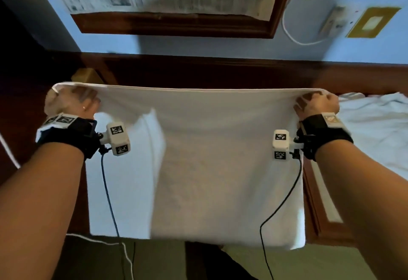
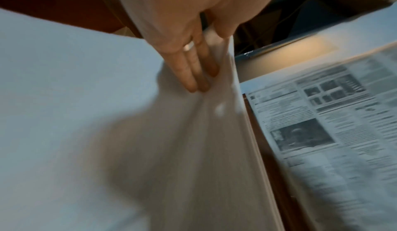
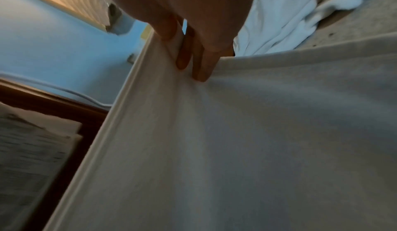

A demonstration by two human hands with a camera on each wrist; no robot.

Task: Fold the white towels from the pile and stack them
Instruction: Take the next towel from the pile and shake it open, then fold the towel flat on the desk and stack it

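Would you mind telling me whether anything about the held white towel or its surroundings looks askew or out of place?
Nothing serious stands out. The white towel hangs stretched between the left hand and right hand, its top edge level. Its lower left side has one layer doubled back unevenly. The crumpled white towel pile lies to the right.

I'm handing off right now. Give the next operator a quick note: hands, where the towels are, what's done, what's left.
Left hand: grips the towel's top left corner.
Right hand: grips its top right corner.
The towel hangs spread between them, top edge taut, with one side already doubled over.
The pile of unfolded white towels lies crumpled to the right.
Done: one towel picked up and stretched out. No finished stack shows in any view.
Left: finish folding this towel, set it down, then work through the pile.
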